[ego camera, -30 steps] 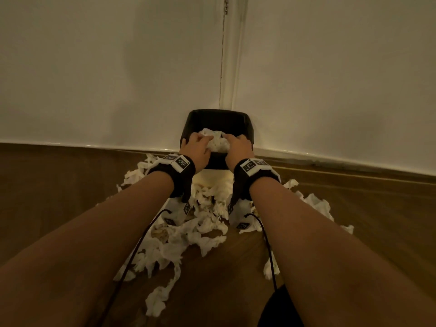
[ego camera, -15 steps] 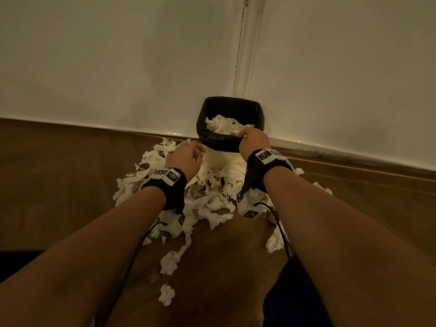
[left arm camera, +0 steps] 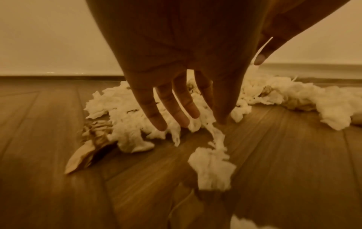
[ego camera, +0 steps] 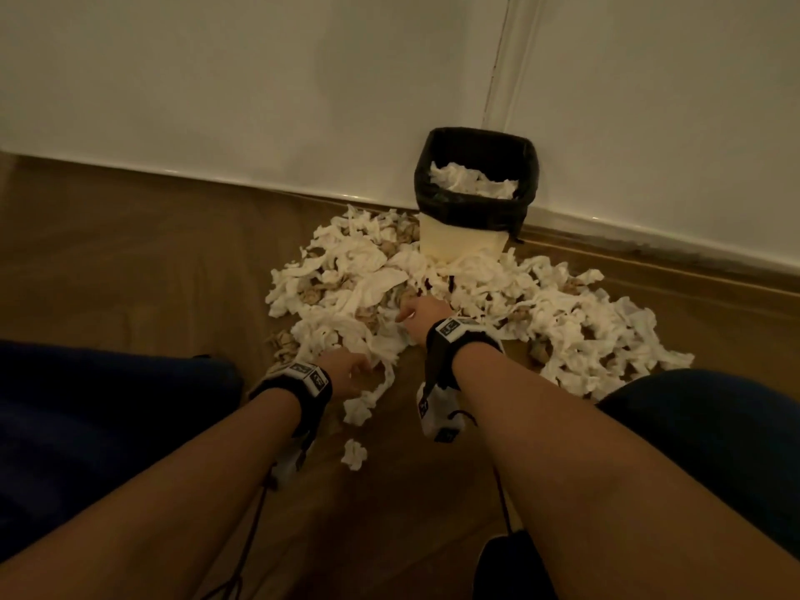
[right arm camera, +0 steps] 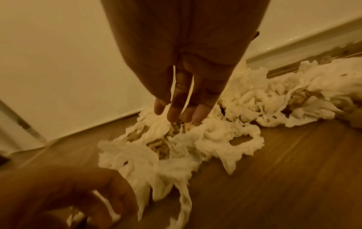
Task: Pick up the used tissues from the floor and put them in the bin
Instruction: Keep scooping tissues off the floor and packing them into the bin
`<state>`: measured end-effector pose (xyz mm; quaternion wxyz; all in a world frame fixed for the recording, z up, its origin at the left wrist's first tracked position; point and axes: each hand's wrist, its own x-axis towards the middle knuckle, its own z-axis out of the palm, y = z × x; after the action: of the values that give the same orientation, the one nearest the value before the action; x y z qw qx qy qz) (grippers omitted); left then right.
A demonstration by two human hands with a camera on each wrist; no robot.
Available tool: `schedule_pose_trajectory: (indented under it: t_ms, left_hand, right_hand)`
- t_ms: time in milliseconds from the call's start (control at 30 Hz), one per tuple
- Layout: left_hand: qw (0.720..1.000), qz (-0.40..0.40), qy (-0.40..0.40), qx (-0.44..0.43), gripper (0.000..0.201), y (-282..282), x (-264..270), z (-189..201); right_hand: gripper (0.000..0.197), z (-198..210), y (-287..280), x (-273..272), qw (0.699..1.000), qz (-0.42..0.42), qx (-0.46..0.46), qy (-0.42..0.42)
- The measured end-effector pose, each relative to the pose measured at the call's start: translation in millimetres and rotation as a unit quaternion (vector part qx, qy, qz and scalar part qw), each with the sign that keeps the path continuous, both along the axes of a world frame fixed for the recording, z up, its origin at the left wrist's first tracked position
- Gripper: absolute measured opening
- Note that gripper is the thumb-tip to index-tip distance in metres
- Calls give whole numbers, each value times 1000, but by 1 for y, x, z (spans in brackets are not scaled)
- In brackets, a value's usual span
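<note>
Two hands are lowered to the tissues (ego camera: 437, 296) heaped on the floor (ego camera: 143, 262) before the bin (ego camera: 474, 210). Left hand (ego camera: 344, 374): fingers (left arm camera: 156, 114) straight, spread, holding nothing. Right hand (ego camera: 422, 313): fingers (right arm camera: 174, 108) extended, tips touching tissue, nothing gripped. Bin holds more tissue.

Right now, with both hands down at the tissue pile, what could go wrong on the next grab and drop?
1. The tissues are torn into trailing strips; a handful may shed pieces on the way up.
2. The bin is already nearly full to the rim, so new tissues could spill over.
3. Small scraps lie apart on the floor near the left hand, away from the right hand, and may get missed.
</note>
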<state>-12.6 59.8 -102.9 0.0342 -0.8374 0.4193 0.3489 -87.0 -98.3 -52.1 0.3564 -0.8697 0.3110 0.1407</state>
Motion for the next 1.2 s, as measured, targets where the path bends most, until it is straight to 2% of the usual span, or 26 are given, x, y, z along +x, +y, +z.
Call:
schedule_pose_trajectory:
  t_ms: [100,200,300,400,533,767,867,1067,1200]
  left_hand:
    - [999,-4,-12,44,46,18,-1,-12]
    - [999,15,2,44,53,31,-3,-21]
    - [998,42,-5,47,63,39,-8,-30]
    - [996,44,-18,69,74,43,-14,-41]
    - [996,43,-4,81,55,45,-18,-49]
    - [995,83,14,59,26,45,-6,-49]
    - [993,119,-2,29,24,51,1,-50]
    - [989,148,-12,6,24,62,6,-55]
    - [988,151,-17,4,17,66,4,-59]
  right_hand:
    - [28,-21,19,1,998,50,2,43]
    - [29,-43,40,0,993,89,-5,77]
    - [50,-67,61,-5,984,133,-34,112]
    - [73,-83,77,-14,977,147,-7,157]
    - [89,-95,91,-34,973,180,-37,136]
    - [99,-104,99,-40,960,245,-90,99]
    - [95,-105,105,-37,954,265,-108,94]
    - [71,-104,113,-38,948,286,-110,92]
    - [38,-106,114,-34,950,282,-69,113]
